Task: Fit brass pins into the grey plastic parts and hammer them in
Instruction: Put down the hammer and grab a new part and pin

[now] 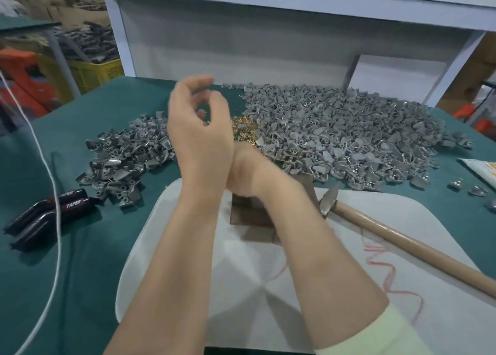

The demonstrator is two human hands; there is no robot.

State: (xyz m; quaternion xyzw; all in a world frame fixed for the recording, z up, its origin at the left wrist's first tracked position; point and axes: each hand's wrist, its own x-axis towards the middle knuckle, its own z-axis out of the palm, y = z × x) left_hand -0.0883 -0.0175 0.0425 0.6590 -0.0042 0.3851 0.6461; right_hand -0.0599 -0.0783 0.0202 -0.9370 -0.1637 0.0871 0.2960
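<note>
Fetching the next pin is, by my reading, the step in hand. The left grip (198,129) is raised above the worktop (107,247), just in front of the pins (243,129). Its fingers are loosely curled and blurred, and I cannot tell whether they pinch a pin. The right grip (241,174) sits low behind the left wrist, over the block (249,220). Most of it is hidden, so I cannot tell its state either.

Procedure, as I judge it:
1. Take one pin only, from the edge of the heap.
2. Set one part on the block with its hole facing up.
3. Start the pin straight by finger before reaching for the hammer (330,201).
4. Strike lightly and squarely. A tilted pin is likely to bend or to split the plastic.

The hammer lies on the pad (268,287), its head just right of the block and its handle running to the lower right. Neither grip touches it.

Count:
- Pins: one heap between the two piles of parts, too many to count.
- Parts: one large pile (335,139) on the right and one small pile (126,161) on the left, both beyond counting. At least three loose parts (477,191) lie near the right edge.
- Hammer: one.
- Block: one.
- Pad: one.
- Black cases (53,217) marked TAPER: two, on the left.
- White cord (40,153): one, crossing the cases.
</note>
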